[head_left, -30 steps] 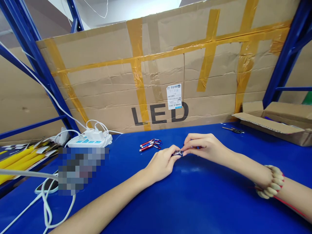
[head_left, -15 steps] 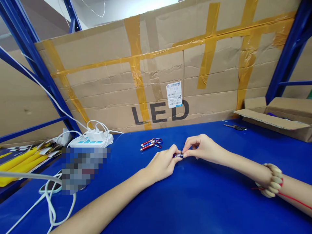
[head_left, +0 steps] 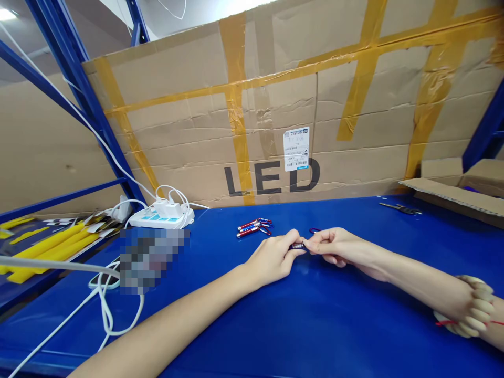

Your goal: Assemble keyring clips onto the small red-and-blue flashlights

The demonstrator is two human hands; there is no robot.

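My left hand (head_left: 271, 257) is closed, its thumb and fingers pinching a small dark keychain flashlight (head_left: 298, 246). Closed fingertips of my right hand (head_left: 334, 247) grip the right end of that same flashlight; whether they also hold a small separate part is hidden. Just beyond my right fingers a blue carabiner clip (head_left: 314, 230) shows in part, and I cannot tell what it joins. Further left, several red and blue keychain flashlights (head_left: 249, 229) lie side by side with their carabiner clips to the right.
A white power strip (head_left: 162, 216) with plugs and cables stands at the back left, with a phone (head_left: 104, 279) nearer. Keys (head_left: 400, 208) and an open cardboard box (head_left: 452, 202) lie at the back right. A big taped carton (head_left: 189, 142) walls off the blue table's (head_left: 326, 325) far side.
The view has swung, so everything sits further right. My right fingers have curled closer around the flashlight's end, and the blue carabiner clip now shows behind them.
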